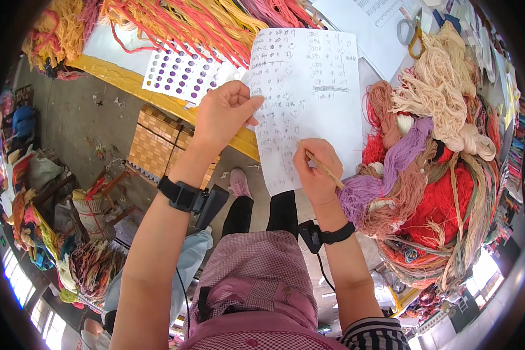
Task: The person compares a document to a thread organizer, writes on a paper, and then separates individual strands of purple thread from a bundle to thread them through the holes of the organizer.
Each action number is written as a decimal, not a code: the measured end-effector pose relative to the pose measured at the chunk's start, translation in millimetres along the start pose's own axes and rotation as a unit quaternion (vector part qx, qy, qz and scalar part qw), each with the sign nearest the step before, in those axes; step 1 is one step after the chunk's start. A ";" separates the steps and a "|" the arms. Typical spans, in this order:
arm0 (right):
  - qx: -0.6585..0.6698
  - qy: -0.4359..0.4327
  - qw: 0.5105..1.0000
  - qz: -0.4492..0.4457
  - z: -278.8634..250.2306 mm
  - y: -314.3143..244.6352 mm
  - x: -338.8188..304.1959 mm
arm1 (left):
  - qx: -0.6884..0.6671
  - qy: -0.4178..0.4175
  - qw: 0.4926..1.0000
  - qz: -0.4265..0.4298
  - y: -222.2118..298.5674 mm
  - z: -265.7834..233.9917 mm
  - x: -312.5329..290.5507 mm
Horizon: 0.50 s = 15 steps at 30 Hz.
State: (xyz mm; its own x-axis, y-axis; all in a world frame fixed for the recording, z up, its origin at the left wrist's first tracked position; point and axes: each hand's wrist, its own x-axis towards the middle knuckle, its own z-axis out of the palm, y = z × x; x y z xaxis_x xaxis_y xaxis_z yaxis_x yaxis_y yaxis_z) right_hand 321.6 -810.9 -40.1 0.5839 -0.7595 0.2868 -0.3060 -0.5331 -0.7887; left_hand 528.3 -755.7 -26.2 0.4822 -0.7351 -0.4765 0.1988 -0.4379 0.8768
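A white sheet of paper (pixel 332 114), covered in handwritten lines in columns, lies at the table's near edge and reaches out past it. My left hand (pixel 230 111) is closed at the sheet's left edge, thumb and fingers curled over the margin. Between the fingers of my right hand (pixel 318 169) sits a slim light-brown pencil (pixel 326 170). Its tip meets the paper near the lower middle, beside the written lines. Just left of the sheet is a white card (pixel 178 73) with rows of purple dots.
Orange and yellow yarn strands (pixel 186 23) spread across the far table. Purple yarn (pixel 361 195), red yarn (pixel 443 204) and cream skeins (pixel 443 87) pile up at right. Scissors (pixel 413 35) lie at far right. A woven box (pixel 157 143) stands below the yellow table edge (pixel 122 76).
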 end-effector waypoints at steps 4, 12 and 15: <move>-0.014 0.001 1.000 0.009 0.8 -0.4 1.3 | -0.002 0.000 1.000 -0.002 0.3 0.6 -0.6; -0.004 0.010 1.000 -0.002 1.1 -1.3 3.5 | 0.000 0.001 1.000 0.001 1.1 -1.5 2.2; -0.032 0.016 0.999 0.017 -6.1 -4.8 6.0 | 0.024 0.005 1.000 -0.001 8.6 1.3 3.7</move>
State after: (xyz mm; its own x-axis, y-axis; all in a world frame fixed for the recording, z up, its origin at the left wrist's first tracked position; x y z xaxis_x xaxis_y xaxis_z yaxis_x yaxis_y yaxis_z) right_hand 322.1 -815.1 -31.2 0.5484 -0.7885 0.2785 -0.3738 -0.5290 -0.7619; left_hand 530.7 -762.8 -20.6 0.4896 -0.7297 -0.4773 0.1580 -0.4640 0.8716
